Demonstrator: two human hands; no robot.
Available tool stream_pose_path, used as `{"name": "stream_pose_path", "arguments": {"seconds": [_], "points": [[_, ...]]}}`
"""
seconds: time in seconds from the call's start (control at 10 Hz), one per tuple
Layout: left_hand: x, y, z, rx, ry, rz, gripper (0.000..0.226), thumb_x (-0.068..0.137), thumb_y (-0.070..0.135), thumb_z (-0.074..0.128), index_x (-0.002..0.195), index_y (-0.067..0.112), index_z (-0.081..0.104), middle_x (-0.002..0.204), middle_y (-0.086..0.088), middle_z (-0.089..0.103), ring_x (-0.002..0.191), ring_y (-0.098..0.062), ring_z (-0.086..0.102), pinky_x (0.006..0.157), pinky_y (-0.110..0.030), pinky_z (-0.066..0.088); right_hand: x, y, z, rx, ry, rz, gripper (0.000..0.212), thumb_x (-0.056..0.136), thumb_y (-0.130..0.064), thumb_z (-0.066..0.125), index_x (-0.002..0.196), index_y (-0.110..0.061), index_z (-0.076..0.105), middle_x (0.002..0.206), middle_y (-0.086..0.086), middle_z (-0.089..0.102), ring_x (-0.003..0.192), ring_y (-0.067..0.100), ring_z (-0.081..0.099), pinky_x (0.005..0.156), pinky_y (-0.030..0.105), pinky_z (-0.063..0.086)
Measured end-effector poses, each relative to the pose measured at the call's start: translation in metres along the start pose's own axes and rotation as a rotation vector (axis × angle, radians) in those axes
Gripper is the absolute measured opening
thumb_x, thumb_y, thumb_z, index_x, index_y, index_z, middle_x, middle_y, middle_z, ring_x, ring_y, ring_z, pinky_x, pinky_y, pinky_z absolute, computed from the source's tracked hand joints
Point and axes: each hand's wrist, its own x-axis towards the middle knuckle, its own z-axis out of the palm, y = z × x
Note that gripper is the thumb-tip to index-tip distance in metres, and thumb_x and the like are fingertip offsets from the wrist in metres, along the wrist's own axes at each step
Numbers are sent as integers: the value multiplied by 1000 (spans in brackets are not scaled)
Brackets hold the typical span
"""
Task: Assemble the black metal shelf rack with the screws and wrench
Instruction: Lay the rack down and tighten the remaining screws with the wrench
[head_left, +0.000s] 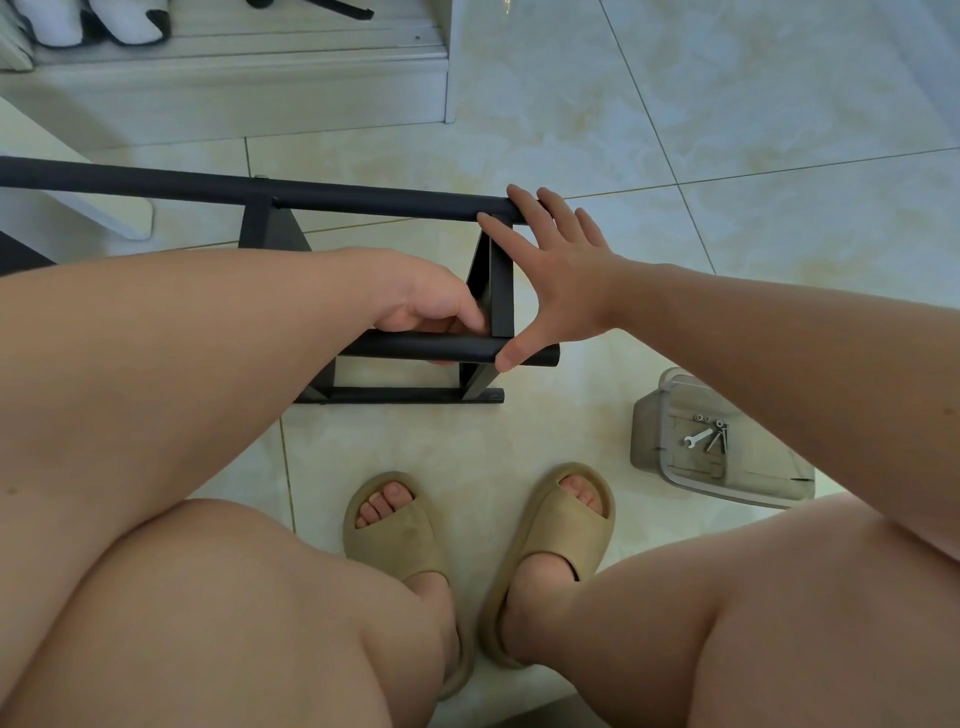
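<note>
With left hand (431, 306) clamped round the lower tube of the rack (363, 197) and right hand (550, 270) flat, fingers apart, bracing its top tube, square the joint before reaching for wrench (698, 436) and screws (719, 439) in the tub (649, 415) right of the rack.

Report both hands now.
Left hand: grips the lower black tube.
Right hand: open, fingers resting on the upper black tube.

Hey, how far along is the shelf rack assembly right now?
Partly done: the rack's two tubes already sit on an end frame. The left hand grips the near tube, the right hand braces both. The wrench and screws lie unused in the container.
</note>
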Motion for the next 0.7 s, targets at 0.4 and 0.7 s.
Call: {"name": "stream_pose_path", "arguments": {"seconds": [0.4, 0.7], "points": [[0, 2, 2, 41, 43, 15, 15, 95, 13, 58, 102, 7, 71, 70, -4, 71, 63, -16, 65, 67, -30, 54, 1, 0, 1, -4, 1, 0, 151, 44, -98, 60, 157, -36, -17, 164, 4, -27, 152, 34, -23, 122, 59, -6], [-2, 0, 1, -51, -13, -13, 19, 98, 18, 55, 110, 10, 68, 89, -5, 71, 81, -18, 64, 85, -35, 54, 1, 0, 2, -1, -1, 2, 152, 40, -100, 57, 157, -36, -17, 164, 3, -27, 152, 33, -23, 122, 58, -6]]}}
